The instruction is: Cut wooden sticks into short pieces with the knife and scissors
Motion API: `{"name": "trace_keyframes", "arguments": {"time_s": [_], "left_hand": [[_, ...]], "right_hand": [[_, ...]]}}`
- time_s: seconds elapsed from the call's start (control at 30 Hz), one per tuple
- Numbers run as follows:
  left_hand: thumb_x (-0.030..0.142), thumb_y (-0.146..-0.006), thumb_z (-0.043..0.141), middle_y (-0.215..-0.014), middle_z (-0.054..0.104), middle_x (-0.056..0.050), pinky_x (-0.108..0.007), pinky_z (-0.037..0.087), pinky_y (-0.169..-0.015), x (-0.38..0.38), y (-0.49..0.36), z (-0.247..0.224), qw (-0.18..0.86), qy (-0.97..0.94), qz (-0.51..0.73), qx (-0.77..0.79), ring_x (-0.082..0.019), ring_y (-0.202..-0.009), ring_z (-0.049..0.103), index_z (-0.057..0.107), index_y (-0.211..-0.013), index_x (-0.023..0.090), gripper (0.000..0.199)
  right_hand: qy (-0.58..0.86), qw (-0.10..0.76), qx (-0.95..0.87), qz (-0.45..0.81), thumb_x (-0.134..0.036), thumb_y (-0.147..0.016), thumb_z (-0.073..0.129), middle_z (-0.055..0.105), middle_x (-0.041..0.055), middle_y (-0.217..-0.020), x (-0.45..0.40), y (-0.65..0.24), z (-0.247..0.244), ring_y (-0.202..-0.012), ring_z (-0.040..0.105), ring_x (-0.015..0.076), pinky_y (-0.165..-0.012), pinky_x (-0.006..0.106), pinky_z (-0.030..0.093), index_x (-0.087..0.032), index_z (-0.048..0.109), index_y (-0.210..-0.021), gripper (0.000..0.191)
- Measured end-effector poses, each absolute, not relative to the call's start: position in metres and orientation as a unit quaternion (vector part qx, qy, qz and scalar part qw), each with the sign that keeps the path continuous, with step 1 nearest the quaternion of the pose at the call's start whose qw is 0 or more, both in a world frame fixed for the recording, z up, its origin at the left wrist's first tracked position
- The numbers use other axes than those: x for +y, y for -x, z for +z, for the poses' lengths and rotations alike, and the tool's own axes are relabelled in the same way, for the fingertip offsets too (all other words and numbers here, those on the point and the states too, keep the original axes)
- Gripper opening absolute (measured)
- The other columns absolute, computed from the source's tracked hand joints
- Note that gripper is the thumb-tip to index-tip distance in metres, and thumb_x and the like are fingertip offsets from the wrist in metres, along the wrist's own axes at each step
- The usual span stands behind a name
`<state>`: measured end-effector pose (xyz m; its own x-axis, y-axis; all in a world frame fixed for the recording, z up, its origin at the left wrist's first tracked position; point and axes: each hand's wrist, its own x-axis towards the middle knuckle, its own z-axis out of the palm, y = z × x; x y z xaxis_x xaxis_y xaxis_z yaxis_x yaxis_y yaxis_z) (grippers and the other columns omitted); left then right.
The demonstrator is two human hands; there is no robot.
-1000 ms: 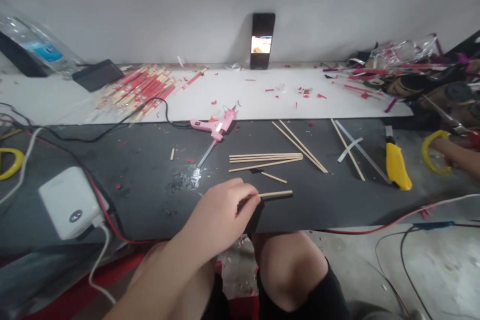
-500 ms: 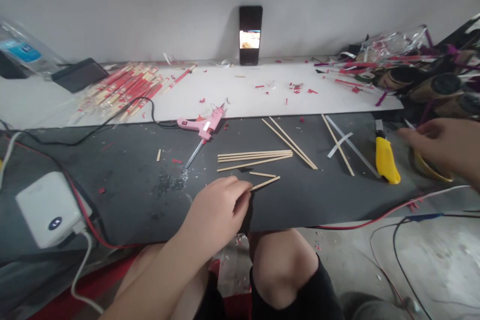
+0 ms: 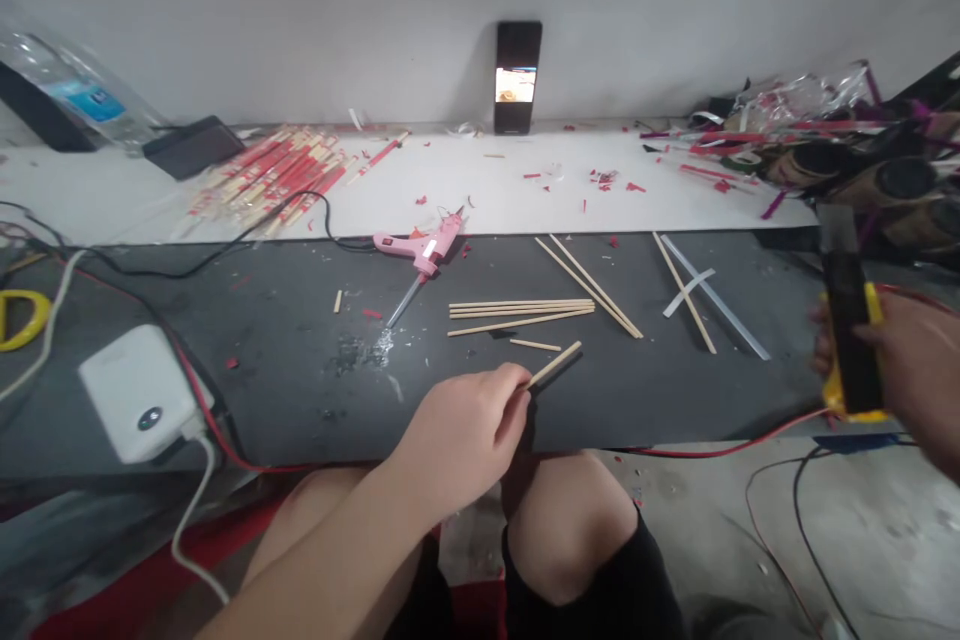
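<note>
My left hand [image 3: 476, 425] pinches a short wooden stick [image 3: 559, 362] near the front edge of the dark table, its free end pointing up and right. My right hand [image 3: 892, 350], at the far right, is wrapped round a yellow and black tool with a wide blade [image 3: 853, 320], blurred at its edges. Just beyond my left hand lie a short stick piece [image 3: 535, 345] and several wooden sticks [image 3: 517, 307] side by side. Two more sticks [image 3: 589, 285] slant to their right. Another stick [image 3: 684, 292] crosses translucent strips [image 3: 716, 298].
A pink glue gun [image 3: 424, 248] lies left of the sticks. Behind are wrapped chopsticks [image 3: 277, 170] and a phone [image 3: 517, 78] against the wall. A white power bank [image 3: 139, 395] with cables is at left, tubes [image 3: 862, 170] at right. A red cable [image 3: 720, 448] runs along the front edge.
My right hand has taken hold of the yellow tool and lifted it from the table. My left hand has raised its stick slightly. The view has shifted a little.
</note>
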<state>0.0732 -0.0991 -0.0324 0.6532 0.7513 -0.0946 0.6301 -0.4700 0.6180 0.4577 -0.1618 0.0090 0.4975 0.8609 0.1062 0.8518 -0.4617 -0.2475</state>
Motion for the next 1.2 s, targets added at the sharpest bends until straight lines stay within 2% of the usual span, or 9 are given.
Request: {"name": "trace_keyframes", "arguments": {"time_s": [0.07, 0.13, 0.17, 0.23, 0.3, 0.4, 0.53, 0.73, 1.2], "left_hand": [[0.026, -0.104, 0.044, -0.082, 0.070, 0.000, -0.033, 0.038, -0.062, -0.103, -0.078, -0.033, 0.305, -0.863, 0.078, 0.396, -0.019, -0.071, 0.066, 0.061, -0.107, 0.023, 0.018], [0.027, -0.104, 0.043, -0.077, 0.069, 0.001, -0.033, 0.034, -0.059, -0.106, -0.083, -0.032, 0.295, -0.868, 0.061, 0.395, -0.020, -0.066, 0.064, 0.060, -0.105, 0.023, 0.017], [0.027, -0.104, 0.043, -0.074, 0.068, 0.001, -0.033, 0.032, -0.058, -0.107, -0.085, -0.032, 0.295, -0.867, 0.056, 0.397, -0.019, -0.063, 0.063, 0.058, -0.105, 0.022, 0.016], [0.026, -0.104, 0.042, -0.070, 0.066, 0.002, -0.032, 0.030, -0.056, -0.108, -0.089, -0.032, 0.299, -0.863, 0.047, 0.405, -0.019, -0.060, 0.060, 0.056, -0.104, 0.022, 0.014], [0.027, -0.105, 0.042, -0.068, 0.063, 0.002, -0.031, 0.028, -0.054, -0.107, -0.091, -0.031, 0.294, -0.863, 0.037, 0.410, -0.018, -0.058, 0.058, 0.054, -0.098, 0.022, 0.014], [0.027, -0.105, 0.042, -0.067, 0.062, 0.002, -0.031, 0.025, -0.053, -0.106, -0.091, -0.032, 0.275, -0.868, 0.031, 0.412, -0.018, -0.057, 0.056, 0.053, -0.091, 0.022, 0.018], [0.028, -0.104, 0.044, -0.067, 0.062, 0.002, -0.030, 0.025, -0.053, -0.105, -0.091, -0.033, 0.272, -0.863, 0.046, 0.424, -0.016, -0.055, 0.055, 0.054, -0.091, 0.022, 0.017], [0.029, -0.104, 0.045, -0.070, 0.067, 0.001, -0.030, 0.026, -0.053, -0.105, -0.091, -0.035, 0.284, -0.857, 0.050, 0.427, -0.017, -0.057, 0.059, 0.057, -0.094, 0.022, 0.017], [0.029, -0.104, 0.043, -0.068, 0.065, 0.002, -0.031, 0.022, -0.053, -0.104, -0.091, -0.034, 0.276, -0.862, 0.045, 0.423, -0.017, -0.055, 0.058, 0.054, -0.092, 0.023, 0.017]], "right_hand": [[0.822, 0.208, -0.500, 0.177, -0.029, -0.102, 0.031, 0.069, 0.0111, -0.069, -0.184, -0.417, 0.008, -0.057, 0.066, 0.0200, -0.059, 0.036, 0.049, -0.023, 0.060, -0.073, 0.042], [0.796, 0.180, -0.525, 0.244, -0.040, -0.101, 0.045, 0.064, 0.0045, -0.062, -0.203, -0.374, -0.001, -0.054, 0.062, 0.0199, -0.052, 0.033, 0.047, -0.025, 0.058, -0.073, 0.034], [0.808, 0.172, -0.511, 0.239, -0.047, -0.101, 0.048, 0.061, 0.0009, -0.060, -0.211, -0.354, -0.007, -0.050, 0.059, 0.0198, -0.048, 0.032, 0.045, -0.026, 0.060, -0.085, 0.029], [0.784, 0.190, -0.537, 0.246, -0.049, -0.103, 0.045, 0.067, -0.0007, -0.070, -0.220, -0.322, -0.018, -0.058, 0.064, 0.0203, -0.054, 0.030, 0.049, -0.027, 0.059, -0.115, 0.028], [0.743, 0.192, -0.594, 0.241, -0.043, -0.106, 0.042, 0.073, 0.0023, -0.088, -0.221, -0.302, -0.028, -0.073, 0.072, 0.0212, -0.062, 0.030, 0.052, -0.026, 0.056, -0.121, 0.026], [0.708, 0.184, -0.656, 0.187, -0.036, -0.107, 0.041, 0.073, 0.0082, -0.105, -0.212, -0.288, -0.036, -0.090, 0.074, 0.0249, -0.068, 0.033, 0.053, -0.023, 0.056, -0.118, 0.023], [0.688, 0.140, -0.688, 0.185, -0.035, -0.108, 0.040, 0.073, 0.0069, -0.096, -0.203, -0.280, -0.034, -0.077, 0.073, 0.0250, -0.061, 0.034, 0.050, -0.023, 0.057, -0.110, 0.020], [0.713, 0.134, -0.659, 0.199, -0.035, -0.108, 0.039, 0.076, 0.0102, -0.113, -0.208, -0.272, -0.033, -0.090, 0.076, 0.0276, -0.071, 0.038, 0.055, -0.022, 0.054, -0.128, 0.028], [0.717, 0.142, -0.662, 0.166, -0.035, -0.108, 0.040, 0.077, 0.0096, -0.109, -0.207, -0.265, -0.038, -0.087, 0.077, 0.0276, -0.064, 0.035, 0.054, -0.022, 0.055, -0.125, 0.026]]}}
